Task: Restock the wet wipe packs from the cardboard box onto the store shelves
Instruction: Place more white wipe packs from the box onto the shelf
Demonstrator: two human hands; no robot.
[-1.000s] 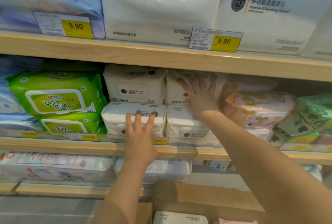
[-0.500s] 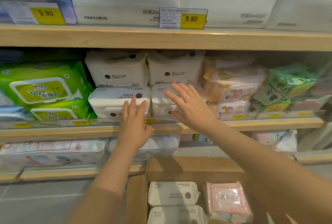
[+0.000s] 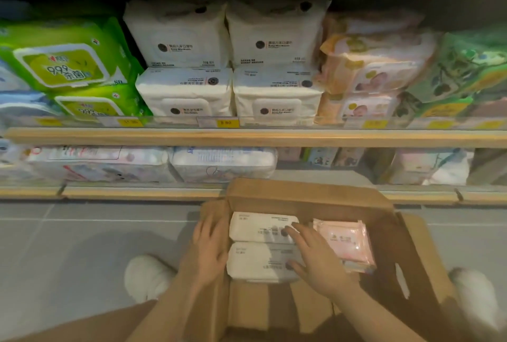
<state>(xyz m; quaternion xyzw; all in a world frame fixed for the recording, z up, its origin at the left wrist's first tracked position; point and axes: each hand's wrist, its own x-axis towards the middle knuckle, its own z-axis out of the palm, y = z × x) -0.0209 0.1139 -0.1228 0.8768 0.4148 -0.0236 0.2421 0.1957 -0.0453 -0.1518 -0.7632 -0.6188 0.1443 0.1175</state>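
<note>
An open cardboard box [image 3: 307, 193] stands on the floor below the shelves. Inside lie two white wet wipe packs, one farther [image 3: 258, 226] and one nearer [image 3: 255, 262], with pink packs [image 3: 343, 243] to their right. My left hand [image 3: 210, 248] is at the left side of the white packs, fingers apart, against the box's left flap. My right hand [image 3: 315, 256] rests spread on top of the two white packs, gripping nothing. On the middle shelf [image 3: 247, 137], white packs [image 3: 227, 67] sit stacked two high in two columns.
Green packs [image 3: 68, 59] lie left of the white stacks, pink baby packs [image 3: 373, 67] and green-patterned packs [image 3: 466, 67] to the right. A lower shelf [image 3: 137, 192] holds more packs. Grey tiled floor [image 3: 68, 245] spreads left; white shoes [image 3: 146, 278] flank the box.
Both hands have left the white packs on the middle shelf and dropped down into the cardboard box. The view has tilted down, so the top shelf is out of sight.
</note>
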